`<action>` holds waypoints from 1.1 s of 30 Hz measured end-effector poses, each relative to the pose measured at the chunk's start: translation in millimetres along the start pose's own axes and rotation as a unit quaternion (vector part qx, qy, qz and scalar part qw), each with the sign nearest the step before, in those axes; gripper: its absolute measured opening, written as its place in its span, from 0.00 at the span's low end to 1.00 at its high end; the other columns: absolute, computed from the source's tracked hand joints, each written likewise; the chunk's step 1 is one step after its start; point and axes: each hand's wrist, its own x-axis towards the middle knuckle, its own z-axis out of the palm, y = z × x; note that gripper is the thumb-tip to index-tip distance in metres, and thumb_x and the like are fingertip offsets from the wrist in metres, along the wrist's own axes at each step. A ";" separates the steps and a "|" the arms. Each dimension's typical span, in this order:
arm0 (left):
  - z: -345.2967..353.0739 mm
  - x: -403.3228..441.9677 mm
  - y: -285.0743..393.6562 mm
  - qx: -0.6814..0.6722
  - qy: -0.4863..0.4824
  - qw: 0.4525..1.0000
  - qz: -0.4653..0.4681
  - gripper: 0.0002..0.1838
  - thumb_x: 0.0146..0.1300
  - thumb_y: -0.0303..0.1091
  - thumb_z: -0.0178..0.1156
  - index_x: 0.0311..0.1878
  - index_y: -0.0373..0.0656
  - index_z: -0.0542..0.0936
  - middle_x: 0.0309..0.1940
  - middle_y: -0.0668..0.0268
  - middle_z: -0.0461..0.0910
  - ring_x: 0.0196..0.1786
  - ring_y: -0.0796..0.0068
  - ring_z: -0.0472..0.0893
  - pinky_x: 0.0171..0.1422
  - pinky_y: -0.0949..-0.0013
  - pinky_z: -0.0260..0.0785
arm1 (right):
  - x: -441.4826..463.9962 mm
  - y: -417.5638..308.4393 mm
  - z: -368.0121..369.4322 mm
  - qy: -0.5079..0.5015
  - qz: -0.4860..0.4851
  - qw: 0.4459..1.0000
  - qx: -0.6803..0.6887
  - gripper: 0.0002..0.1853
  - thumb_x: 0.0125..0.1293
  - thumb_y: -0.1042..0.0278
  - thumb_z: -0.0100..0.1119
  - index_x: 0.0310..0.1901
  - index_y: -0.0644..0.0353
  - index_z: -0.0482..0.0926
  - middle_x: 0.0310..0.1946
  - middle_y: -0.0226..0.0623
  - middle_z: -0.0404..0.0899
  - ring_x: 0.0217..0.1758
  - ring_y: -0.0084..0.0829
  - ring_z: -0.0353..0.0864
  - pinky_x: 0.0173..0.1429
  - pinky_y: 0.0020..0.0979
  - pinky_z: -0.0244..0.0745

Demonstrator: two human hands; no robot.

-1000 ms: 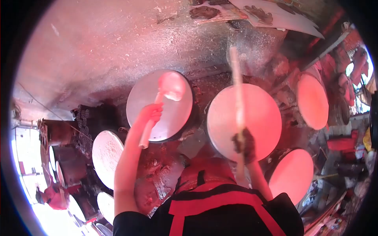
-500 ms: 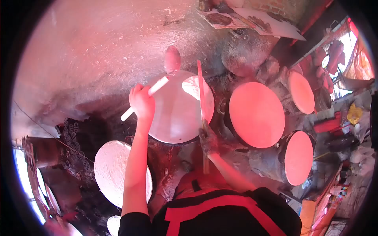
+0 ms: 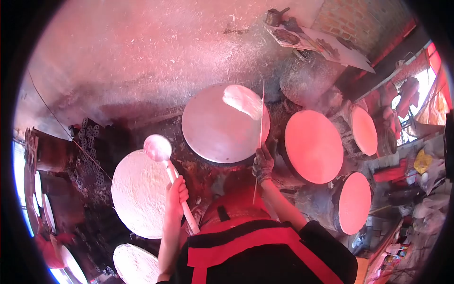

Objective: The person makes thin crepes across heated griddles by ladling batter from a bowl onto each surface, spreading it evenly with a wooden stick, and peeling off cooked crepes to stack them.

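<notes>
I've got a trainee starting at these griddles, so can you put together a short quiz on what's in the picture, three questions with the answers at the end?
1. True or false: the left hand holds the long-handled ladle.

2. Multiple choice: what does the right hand hold?
A) a folded cloth
B) a thin, straight tool
C) a cup

3. Fill in left or right: on the griddle beneath the tip of that tool, the pale patch lies toward the ____ side.

Key: 1 true; 2 B; 3 right.
</notes>
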 end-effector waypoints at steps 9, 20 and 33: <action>-3.3 -29.3 -30.9 -0.071 0.119 0.989 0.062 0.07 0.62 0.31 0.54 0.29 0.45 0.68 0.16 0.76 0.59 0.13 0.88 0.58 0.13 0.82 0.47 | 13.5 -21.7 80.9 -0.138 0.065 0.972 -0.177 0.20 0.63 0.61 0.54 0.58 0.37 0.70 0.10 0.19 0.58 0.06 0.17 0.55 0.09 0.21 0.51; 4.2 -44.6 -87.7 -0.118 0.215 0.964 0.105 0.04 0.59 0.27 0.55 0.34 0.43 0.69 0.21 0.73 0.62 0.18 0.86 0.61 0.15 0.83 0.50 | 43.7 -63.7 1.3 -0.191 0.057 0.966 -0.165 0.21 0.62 0.66 0.56 0.58 0.47 0.71 0.15 0.16 0.62 0.11 0.13 0.56 0.15 0.19 0.51; 74.0 -61.9 -126.5 -0.058 0.333 0.933 0.122 0.07 0.57 0.31 0.57 0.39 0.43 0.74 0.27 0.73 0.69 0.28 0.82 0.70 0.33 0.77 0.64 | 141.5 -103.7 -30.9 -0.427 0.281 0.849 -0.132 0.22 0.64 0.68 0.52 0.61 0.49 0.68 0.16 0.18 0.64 0.16 0.14 0.62 0.18 0.17 0.57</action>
